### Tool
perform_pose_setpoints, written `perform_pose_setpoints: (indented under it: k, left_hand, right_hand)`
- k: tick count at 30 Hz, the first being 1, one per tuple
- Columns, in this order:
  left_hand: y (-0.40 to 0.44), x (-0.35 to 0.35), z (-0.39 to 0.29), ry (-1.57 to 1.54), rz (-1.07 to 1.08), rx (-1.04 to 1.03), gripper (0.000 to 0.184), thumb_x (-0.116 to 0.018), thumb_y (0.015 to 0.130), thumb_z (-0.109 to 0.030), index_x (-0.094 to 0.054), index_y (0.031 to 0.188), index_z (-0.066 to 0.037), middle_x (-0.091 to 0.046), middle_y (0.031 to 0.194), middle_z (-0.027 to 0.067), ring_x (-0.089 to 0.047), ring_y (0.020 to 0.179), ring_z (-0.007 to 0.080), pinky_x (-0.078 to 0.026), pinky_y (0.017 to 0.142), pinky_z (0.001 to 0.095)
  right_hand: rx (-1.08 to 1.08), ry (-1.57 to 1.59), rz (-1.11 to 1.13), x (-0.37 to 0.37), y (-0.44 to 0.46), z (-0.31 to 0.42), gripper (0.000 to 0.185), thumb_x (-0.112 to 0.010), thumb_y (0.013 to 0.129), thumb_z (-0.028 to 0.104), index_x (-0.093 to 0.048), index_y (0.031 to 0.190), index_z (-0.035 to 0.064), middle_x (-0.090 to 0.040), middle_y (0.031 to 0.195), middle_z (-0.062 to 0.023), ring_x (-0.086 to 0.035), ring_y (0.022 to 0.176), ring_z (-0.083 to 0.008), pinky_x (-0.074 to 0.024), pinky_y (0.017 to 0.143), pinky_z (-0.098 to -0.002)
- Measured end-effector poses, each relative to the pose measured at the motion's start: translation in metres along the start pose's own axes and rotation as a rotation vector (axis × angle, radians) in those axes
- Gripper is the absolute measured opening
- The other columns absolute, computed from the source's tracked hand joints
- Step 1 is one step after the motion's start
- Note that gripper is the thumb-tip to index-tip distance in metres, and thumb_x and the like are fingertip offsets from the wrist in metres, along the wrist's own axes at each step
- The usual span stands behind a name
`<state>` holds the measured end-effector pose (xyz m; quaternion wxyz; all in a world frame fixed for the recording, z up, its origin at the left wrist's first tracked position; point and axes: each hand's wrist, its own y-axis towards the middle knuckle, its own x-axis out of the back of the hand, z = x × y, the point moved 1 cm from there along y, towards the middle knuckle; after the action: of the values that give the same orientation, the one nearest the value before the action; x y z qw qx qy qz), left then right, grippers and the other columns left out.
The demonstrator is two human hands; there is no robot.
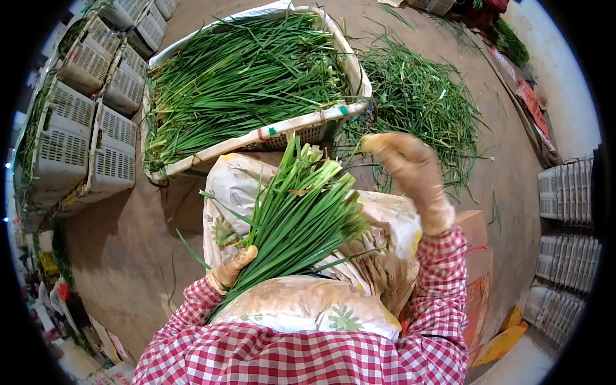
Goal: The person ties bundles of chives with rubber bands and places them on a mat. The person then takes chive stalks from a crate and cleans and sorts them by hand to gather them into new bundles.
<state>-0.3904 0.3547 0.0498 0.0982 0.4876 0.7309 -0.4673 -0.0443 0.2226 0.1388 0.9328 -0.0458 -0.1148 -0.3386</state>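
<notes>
Floor spreads left of my left grip, wrapped round green stalks — basket rim ahead; my right grip is raised, blurred — holding or not, I can't tell.

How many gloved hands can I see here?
2: the left hand gripping the green bunch, and the right hand raised to the bunch's right. Any co-worker's hands may be hidden.

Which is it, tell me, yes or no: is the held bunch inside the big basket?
No, the left hand holds the bunch over the lap, outside the basket.
</notes>
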Motion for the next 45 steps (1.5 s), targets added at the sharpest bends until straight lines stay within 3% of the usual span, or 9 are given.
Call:
perform_pose_setpoints:
  k: [4,11,19,22,30,34,38,41,45]
  left_hand:
    - [-0.001,-0.015,-0.019,0.188,0.036,-0.108,0.058,-0.061,0.088,-0.031,-0.041,0.135,-0.004,-0.049,0.13,0.0071,-0.049,0.114,0.0163,-0.038,0.098,0.031]
    - [-0.003,0.003,-0.027,-0.108,0.1,-0.041,0.059,-0.064,0.082,-0.016,-0.041,0.134,-0.001,-0.053,0.127,0.0129,-0.055,0.111,0.0211,-0.044,0.096,0.0331]
    - [0.0,-0.022,-0.022,-0.015,0.05,0.019,0.064,-0.066,0.077,-0.009,-0.04,0.135,-0.002,-0.052,0.129,0.0119,-0.052,0.116,0.0197,-0.039,0.101,0.0323]
    - [0.002,-0.028,-0.022,-0.04,0.041,0.042,0.066,-0.066,0.077,-0.01,-0.038,0.137,-0.003,-0.052,0.128,0.0115,-0.052,0.115,0.0182,-0.038,0.102,0.0322]
    - [-0.001,-0.037,-0.026,0.019,-0.052,0.073,0.076,-0.073,0.069,-0.001,-0.037,0.136,-0.002,-0.059,0.117,0.0108,-0.06,0.102,0.017,-0.048,0.09,0.0291]
    - [0.0,-0.027,-0.021,0.346,0.065,-0.078,0.076,-0.076,0.071,-0.008,-0.038,0.136,-0.002,-0.052,0.127,0.0085,-0.049,0.115,0.0178,-0.038,0.1,0.0325]
    - [-0.004,-0.053,-0.036,0.259,0.053,-0.073,0.084,-0.081,0.068,-0.017,-0.035,0.138,-0.003,-0.048,0.132,0.0088,-0.045,0.118,0.0184,-0.034,0.102,0.033]
    - [0.003,-0.042,-0.03,0.341,0.117,-0.139,0.088,-0.081,0.069,-0.021,-0.033,0.139,-0.004,-0.046,0.133,0.0095,-0.044,0.12,0.0193,-0.035,0.101,0.0335]
    - [0.005,-0.041,-0.029,0.309,0.138,-0.134,0.089,-0.082,0.068,-0.024,-0.032,0.139,-0.003,-0.047,0.132,0.009,-0.046,0.117,0.0198,-0.036,0.101,0.0329]
  right_hand:
    - [0.299,-0.503,0.301,-0.04,-0.01,-0.006,0.054,-0.074,0.067,0.049,-0.065,0.107,0.0144,-0.061,0.115,-0.0068,-0.052,0.113,-0.0225,-0.0257,0.104,-0.0459]
    - [-0.298,0.162,0.38,-0.053,-0.029,-0.038,0.024,-0.07,0.077,0.02,-0.067,0.097,0.0079,-0.069,0.088,-0.0085,-0.064,0.08,-0.0184,-0.0497,0.07,-0.0289]
    - [-0.292,-0.449,0.308,-0.049,-0.028,-0.068,0.028,-0.067,0.078,0.024,-0.065,0.095,0.0031,-0.068,0.086,-0.0129,-0.065,0.076,-0.0299,-0.0514,0.067,-0.0358]
    - [0.534,-0.82,0.184,-0.064,-0.032,-0.071,0.021,-0.057,0.075,0.011,-0.064,0.094,0.0055,-0.065,0.079,-0.01,-0.063,0.076,-0.0258,-0.0457,0.089,-0.0414]
    - [0.828,-0.816,-0.055,-0.05,-0.013,-0.078,0.027,-0.065,0.072,0.002,-0.059,0.098,0.0056,-0.066,0.088,-0.0086,-0.065,0.082,-0.0232,-0.0365,0.105,-0.042]
    - [0.642,-1.102,-0.184,0.038,0.026,-0.097,0.014,-0.055,0.086,0.006,-0.057,0.099,0.0027,-0.065,0.079,-0.0109,-0.064,0.082,-0.0262,-0.0398,0.101,-0.0435]
    - [-0.424,-1.398,-0.34,0.086,0.045,-0.082,0.042,-0.046,0.094,0.024,-0.044,0.129,0.0009,-0.056,0.118,-0.0186,-0.049,0.117,-0.0325,-0.0345,0.105,-0.0397]
    - [-0.353,-0.41,0.293,0.042,0.027,-0.031,0.078,-0.044,0.09,0.057,-0.024,0.142,0.0021,-0.026,0.146,-0.0195,-0.026,0.136,-0.0286,-0.0206,0.112,-0.0348]
    - [-0.249,-0.004,0.663,-0.028,0.0,-0.019,0.052,-0.059,0.086,0.045,-0.053,0.119,0.0046,-0.061,0.111,-0.0152,-0.058,0.104,-0.0224,-0.0465,0.085,-0.0338]
